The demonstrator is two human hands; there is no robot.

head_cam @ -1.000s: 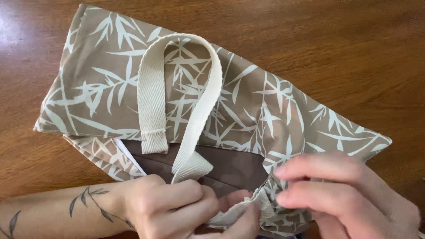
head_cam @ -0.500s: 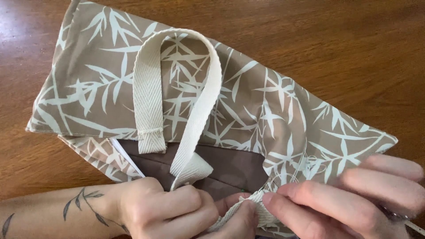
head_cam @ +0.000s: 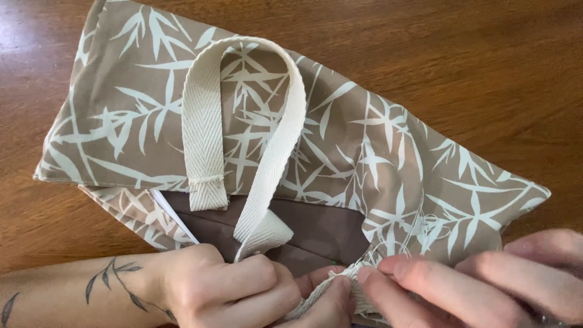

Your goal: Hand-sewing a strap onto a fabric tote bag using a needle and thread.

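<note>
- Pinching the strap end (head_cam: 331, 291) against the bag (head_cam: 340, 152) rim, both hands meet at the bag's near edge; doing this well, I judge, means keeping the webbing flat and square to the rim so it matches the sewn end beside it.
- Left hand (head_cam: 243, 288) is clenched, fingers curled under, grasping the webbing and rim fabric from below; its thumb presses toward the right fingertips.
- Right hand (head_cam: 467, 285) lies flatter, fingers (head_cam: 388, 273) extended leftward, tips clamped on the same bit of webbing and the printed fabric above it.
- Loose threads (head_cam: 419, 231) show on the bag just beyond the right fingertips; worth keeping them clear of the fold, in my view.
- Handle (head_cam: 243, 133), cream webbing, loops across the bag's middle, one end stitched at the rim, the other folded over near the left knuckles.
- Brown lining (head_cam: 316, 228) shows in the bag's open mouth between handle and hands.
- Left forearm comes in along the bag's near side, wrist low.
- Bag lies flat on the table (head_cam: 486, 73), slanted.
</note>
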